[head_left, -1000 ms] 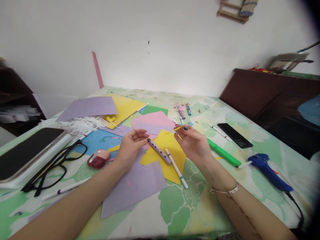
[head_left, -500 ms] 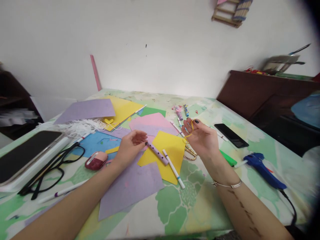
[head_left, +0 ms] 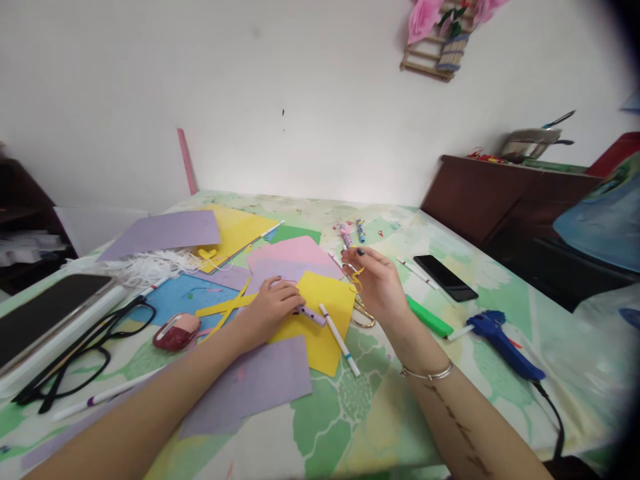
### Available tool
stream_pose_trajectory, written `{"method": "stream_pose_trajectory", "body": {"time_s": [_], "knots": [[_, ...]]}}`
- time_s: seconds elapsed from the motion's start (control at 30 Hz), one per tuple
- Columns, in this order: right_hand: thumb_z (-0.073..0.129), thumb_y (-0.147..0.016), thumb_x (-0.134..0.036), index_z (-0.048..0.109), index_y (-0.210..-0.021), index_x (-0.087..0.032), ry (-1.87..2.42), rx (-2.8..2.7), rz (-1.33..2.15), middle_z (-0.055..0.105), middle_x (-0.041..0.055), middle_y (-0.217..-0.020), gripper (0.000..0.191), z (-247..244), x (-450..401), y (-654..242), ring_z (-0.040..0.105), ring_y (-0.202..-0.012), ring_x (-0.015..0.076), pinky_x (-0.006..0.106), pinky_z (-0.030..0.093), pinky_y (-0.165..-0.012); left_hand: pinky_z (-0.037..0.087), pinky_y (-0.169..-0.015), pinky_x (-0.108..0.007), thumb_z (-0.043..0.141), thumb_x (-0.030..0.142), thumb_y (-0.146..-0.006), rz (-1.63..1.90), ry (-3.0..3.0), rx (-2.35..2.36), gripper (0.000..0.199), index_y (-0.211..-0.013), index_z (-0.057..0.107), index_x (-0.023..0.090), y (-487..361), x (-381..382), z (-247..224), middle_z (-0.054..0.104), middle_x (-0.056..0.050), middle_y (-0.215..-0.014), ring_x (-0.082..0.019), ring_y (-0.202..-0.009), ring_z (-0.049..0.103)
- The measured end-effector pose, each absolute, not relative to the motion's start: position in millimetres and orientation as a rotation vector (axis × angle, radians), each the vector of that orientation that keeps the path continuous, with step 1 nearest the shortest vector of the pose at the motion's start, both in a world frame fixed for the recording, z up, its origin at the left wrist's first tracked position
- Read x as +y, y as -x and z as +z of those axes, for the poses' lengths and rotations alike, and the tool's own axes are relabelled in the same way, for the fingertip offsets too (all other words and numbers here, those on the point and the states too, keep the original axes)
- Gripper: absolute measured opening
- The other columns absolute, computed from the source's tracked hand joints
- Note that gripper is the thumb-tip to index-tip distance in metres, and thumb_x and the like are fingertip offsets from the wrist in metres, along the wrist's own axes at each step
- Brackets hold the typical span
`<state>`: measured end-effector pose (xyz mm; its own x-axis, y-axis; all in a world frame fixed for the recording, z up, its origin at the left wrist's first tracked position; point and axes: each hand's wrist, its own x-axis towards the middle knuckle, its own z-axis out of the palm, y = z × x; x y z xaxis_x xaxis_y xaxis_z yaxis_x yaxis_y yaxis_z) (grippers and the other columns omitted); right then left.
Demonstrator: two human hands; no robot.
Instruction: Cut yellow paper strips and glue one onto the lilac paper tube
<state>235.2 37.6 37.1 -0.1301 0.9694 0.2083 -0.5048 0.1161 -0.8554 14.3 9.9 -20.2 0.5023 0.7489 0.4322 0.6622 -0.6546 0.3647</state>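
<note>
The left hand (head_left: 274,308), fingers bent, covers the left end of a dotted purple tube (head_left: 311,316) on yellow paper (head_left: 320,287); whether it grips is unclear. Farther right, the right hand (head_left: 379,283), loosely curled, holds a curly yellow strip (head_left: 357,279).

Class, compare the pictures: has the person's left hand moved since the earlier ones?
Yes. Judged against the red-and-pink case, the left hand has moved right, farther from it.

I see dark polish on the right hand's (head_left: 379,283) nails (head_left: 361,252); behind those fingers (head_left: 375,261), a thin silvery bracelet (head_left: 427,375), then dark markings (head_left: 463,430) along the sleeveless forearm (head_left: 470,415).
</note>
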Motion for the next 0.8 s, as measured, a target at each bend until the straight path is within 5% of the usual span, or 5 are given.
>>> {"method": "stream_pose_trajectory", "body": {"time_s": [0.13, 0.37, 0.8], "knots": [[0.076, -0.066, -0.024, 0.074, -0.078, -0.023, 0.599, -1.13, 1.319, 0.074, 0.002, -0.085, 0.012, 33.7, 33.6, -230.0, 0.065, -0.076, 0.014, 0.03, 0.049, -0.079, 0.046, -0.08, -0.033, 0.053, 0.026, -0.087, 1.168, -2.226, 1.196, 0.017, -0.093, 0.068, 0.023, -25.1, 1.7, 12.9, 0.07, -0.007, -0.088, -0.022, -0.084, 0.063], [0.076, -0.068, -0.025, 0.072, -0.08, -0.023, 0.628, -1.192, 1.179, 0.075, 0.0016, -0.08, 0.014, 34.4, 24.5, -221.1, 0.068, -0.074, 0.0158, 0.032, 0.054, -0.075, 0.052, -0.068, -0.029, 0.074, 0.032, -0.073, 1.3, -1.525, 1.001, 0.022, -0.087, 0.065, 0.018, -51.9, -0.7, 56.3, 0.067, -0.004, -0.084, -0.019, -0.074, 0.066], [0.074, -0.068, -0.024, 0.073, -0.076, -0.023, 0.855, -1.228, 0.934, 0.072, 0.0016, -0.073, 0.009, 27.2, 12.8, -210.0, 0.066, -0.065, 0.0164, 0.033, 0.055, -0.067, 0.052, -0.086, -0.035, 0.078, 0.027, -0.072, 1.211, -1.149, 0.704, 0.028, -0.097, 0.066, 0.021, -55.3, -9.7, 18.4, 0.065, -0.001, -0.093, -0.018, -0.079, 0.07]]}}
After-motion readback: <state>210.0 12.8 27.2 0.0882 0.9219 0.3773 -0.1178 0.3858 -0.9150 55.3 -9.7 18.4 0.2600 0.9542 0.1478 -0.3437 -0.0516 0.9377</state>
